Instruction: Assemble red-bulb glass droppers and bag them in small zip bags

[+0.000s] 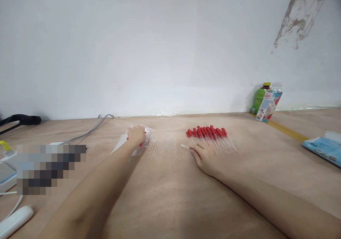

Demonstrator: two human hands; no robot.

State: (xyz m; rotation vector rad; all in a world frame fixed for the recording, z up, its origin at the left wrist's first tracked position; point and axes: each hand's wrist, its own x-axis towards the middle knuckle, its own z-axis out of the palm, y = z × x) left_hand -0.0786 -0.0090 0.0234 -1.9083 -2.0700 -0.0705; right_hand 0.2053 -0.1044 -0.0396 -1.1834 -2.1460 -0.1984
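Observation:
My left hand (136,134) is at a clear plastic bag (121,144), its fingers curled downward with the tips hidden. Bits of red rubber bulbs (140,145) show beneath it. Between my hands lies a loose row of clear thin glass tubes (165,145). My right hand (204,155) rests low over the table and pinches one clear glass dropper tube (185,146), whose end points left. Just beyond that hand, several droppers with red bulbs (205,131) lie side by side, bulbs toward the wall and clear tubes toward me.
Two drink bottles (269,104) stand by the wall at right, near a yellow strip (287,130) on the table. A blue packet (323,148) lies at the right edge. At left are grey cables (90,129), a black object (22,119), a white device (16,217) and a blurred-out patch.

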